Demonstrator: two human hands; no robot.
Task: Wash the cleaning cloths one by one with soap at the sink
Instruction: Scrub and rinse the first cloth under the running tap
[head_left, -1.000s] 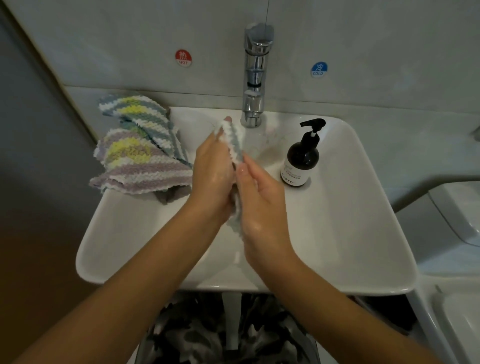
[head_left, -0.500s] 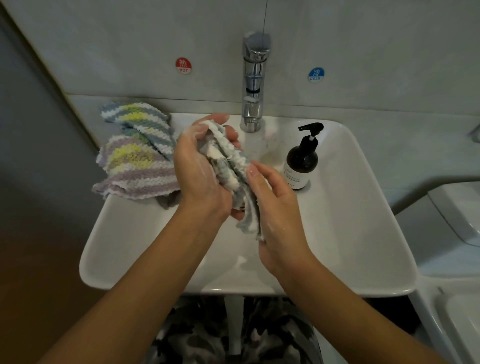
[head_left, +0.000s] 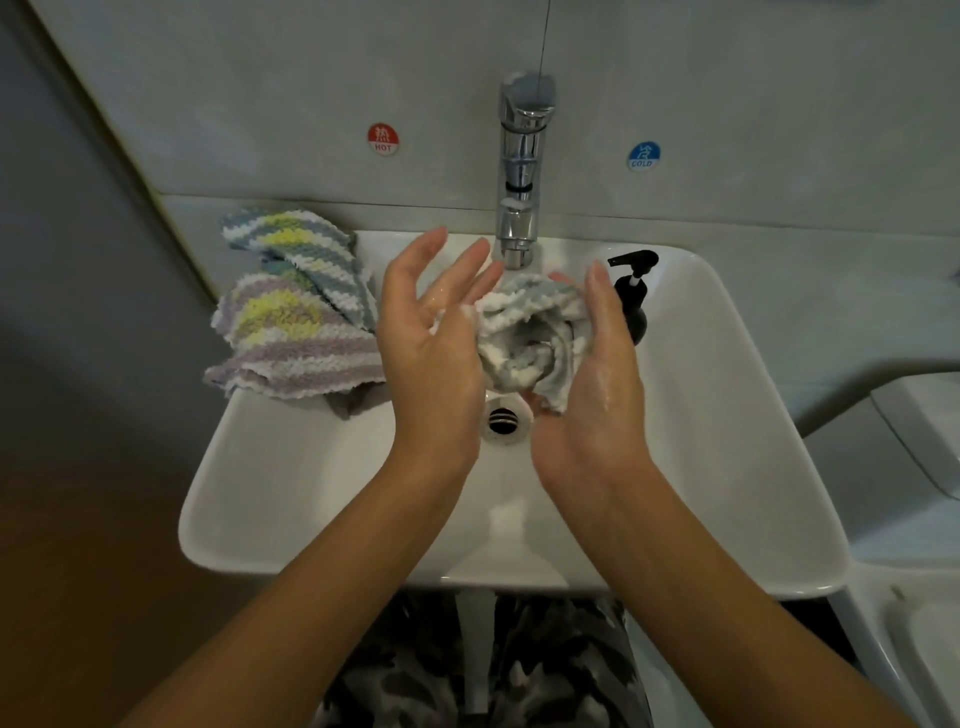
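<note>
A: What is each grip doing?

B: The left hand (head_left: 431, 358) is spread, fingers straight and pointing up toward the tap (head_left: 521, 171), its palm turned to the bunched cloth (head_left: 530, 332). The right hand (head_left: 597, 379) cups that cloth from the other side, fingers nearly straight along it, so both grips are flat against it rather than clenched. Suds show on both palms.

A: And where is the cloth?

B: Between the two hands, held above the drain (head_left: 503, 420) of the white sink (head_left: 727, 467), just below the tap's spout.

A: What lies around it?

B: Two more striped cloths (head_left: 296, 306) are draped over the sink's back left corner. A dark soap bottle (head_left: 635, 296) with a pump stands behind the right hand, partly hidden. On the wall sit a red sticker (head_left: 383, 139) marked HOT and a blue sticker (head_left: 643, 156) marked COLD
</note>
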